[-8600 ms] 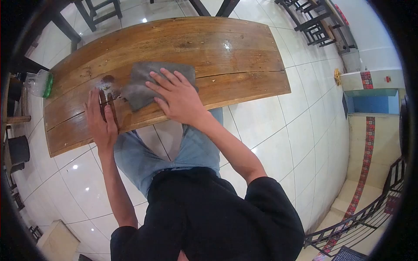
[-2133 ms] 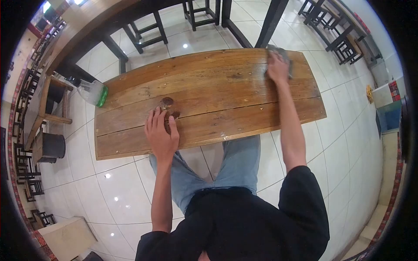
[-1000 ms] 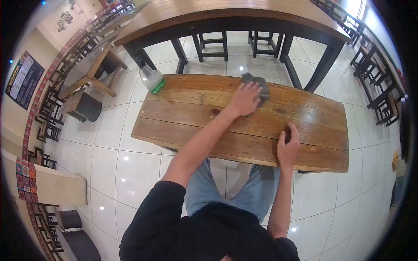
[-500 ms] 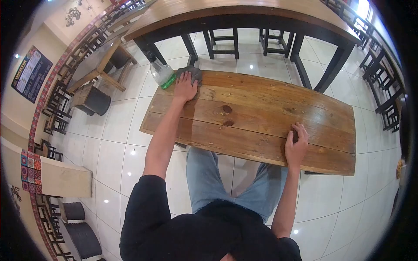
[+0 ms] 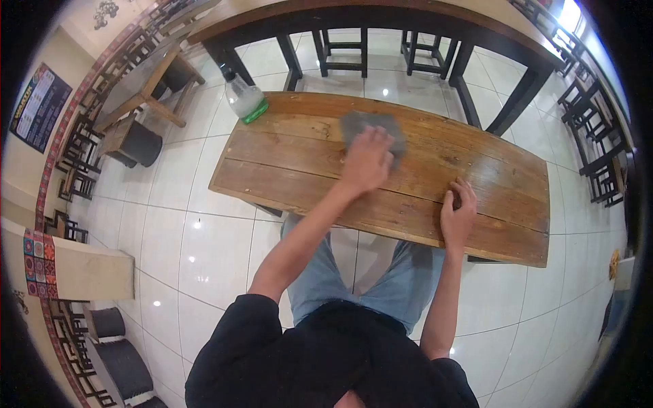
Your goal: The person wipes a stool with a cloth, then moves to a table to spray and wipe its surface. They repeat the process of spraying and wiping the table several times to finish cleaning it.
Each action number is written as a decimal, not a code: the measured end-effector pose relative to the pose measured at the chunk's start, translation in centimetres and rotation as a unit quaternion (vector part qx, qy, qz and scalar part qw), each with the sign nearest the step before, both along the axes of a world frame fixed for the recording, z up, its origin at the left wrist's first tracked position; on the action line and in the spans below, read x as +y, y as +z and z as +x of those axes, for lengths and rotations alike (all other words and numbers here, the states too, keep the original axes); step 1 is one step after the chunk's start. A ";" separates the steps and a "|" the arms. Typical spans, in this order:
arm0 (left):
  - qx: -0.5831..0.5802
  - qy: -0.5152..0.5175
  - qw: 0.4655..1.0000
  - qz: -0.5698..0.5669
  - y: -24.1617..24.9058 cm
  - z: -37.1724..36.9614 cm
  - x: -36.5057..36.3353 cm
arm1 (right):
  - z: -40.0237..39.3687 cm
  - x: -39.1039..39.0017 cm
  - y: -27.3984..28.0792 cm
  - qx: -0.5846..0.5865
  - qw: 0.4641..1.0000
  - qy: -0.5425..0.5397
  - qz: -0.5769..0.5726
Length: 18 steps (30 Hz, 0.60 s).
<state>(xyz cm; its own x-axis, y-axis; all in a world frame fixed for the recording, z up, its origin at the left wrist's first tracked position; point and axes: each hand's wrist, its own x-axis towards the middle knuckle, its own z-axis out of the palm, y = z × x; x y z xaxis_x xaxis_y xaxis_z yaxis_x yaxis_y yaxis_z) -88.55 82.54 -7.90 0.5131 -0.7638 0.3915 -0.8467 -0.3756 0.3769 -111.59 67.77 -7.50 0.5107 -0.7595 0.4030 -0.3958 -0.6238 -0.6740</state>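
A grey cloth (image 5: 352,125) lies on the wooden bench top (image 5: 272,180), a little left of its middle and toward the far side. My left hand (image 5: 369,160) presses down on this cloth, blurred by motion. Near the front edge, right of centre, my right hand (image 5: 459,209) rests on the wood with curled fingers; whether anything is under them cannot be made out. A clear spray bottle (image 5: 245,100) with green liquid stands at the far left corner of the bench top.
Beyond the bench stands a long high table (image 5: 381,15) with dark stools (image 5: 343,56) under it. To the left are a wooden table (image 5: 146,88) and a dark stool (image 5: 141,144). More stools (image 5: 600,129) line the right side.
My left hand and the grey cloth have moved right and slightly nearer, away from the spray bottle. The view has shifted slightly. My right hand stays at about the same place on the wood.
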 end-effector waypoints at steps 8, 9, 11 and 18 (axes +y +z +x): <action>-0.003 -0.210 0.978 0.020 0.1 -0.8 6.6 | -0.5 -0.6 -0.4 -0.030 0.998 -0.013 0.062; 0.010 -0.171 0.985 0.038 0.6 0.7 8.0 | -0.6 -0.6 -0.5 -0.029 0.997 -0.010 0.066; 0.022 -0.096 0.993 0.059 1.2 4.5 11.3 | -0.6 -0.5 -0.4 -0.040 0.996 -0.009 0.075; -0.011 0.135 0.990 0.048 -0.5 16.1 26.9 | -0.6 -0.4 -0.6 -0.015 0.999 -0.006 0.051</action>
<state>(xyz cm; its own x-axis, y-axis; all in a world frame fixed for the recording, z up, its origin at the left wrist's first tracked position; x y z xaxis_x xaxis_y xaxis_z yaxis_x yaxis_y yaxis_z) -72.42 109.43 -8.45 0.6956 -0.6349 0.3362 -0.7183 -0.6220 0.3115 -112.14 67.37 -8.11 0.4900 -0.8033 0.3386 -0.3819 -0.5470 -0.7450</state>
